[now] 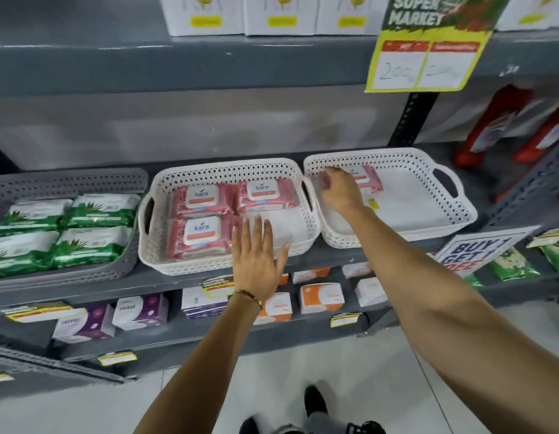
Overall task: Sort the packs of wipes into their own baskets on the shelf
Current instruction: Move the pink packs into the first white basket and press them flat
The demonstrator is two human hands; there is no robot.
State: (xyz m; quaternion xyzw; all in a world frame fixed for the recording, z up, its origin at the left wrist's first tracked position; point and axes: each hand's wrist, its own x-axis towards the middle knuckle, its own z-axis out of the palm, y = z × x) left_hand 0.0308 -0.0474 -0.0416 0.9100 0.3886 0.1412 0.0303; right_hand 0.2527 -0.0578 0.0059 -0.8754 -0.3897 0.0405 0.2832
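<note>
Three baskets stand side by side on the grey shelf. The grey basket (pixel 68 183) on the left holds several green packs of wipes (pixel 93 211). Three pink packs (pixel 203 198) lie in the middle white basket (pixel 228 170). My left hand (pixel 256 255) hovers flat and open over that basket's bare front right corner. In the right white basket (pixel 428 164) a single pink pack (pixel 367 180) lies at the back left. My right hand (pixel 339 191) is blurred, with fingers curled over the left end of this pack; whether it grips the pack is unclear.
A yellow price sign (pixel 425 57) hangs from the shelf above. A "buy 1 get 1" card (pixel 481 249) leans at the shelf's front right. Red items (pixel 497 126) stand to the far right. Boxes (pixel 322 297) fill the lower shelf.
</note>
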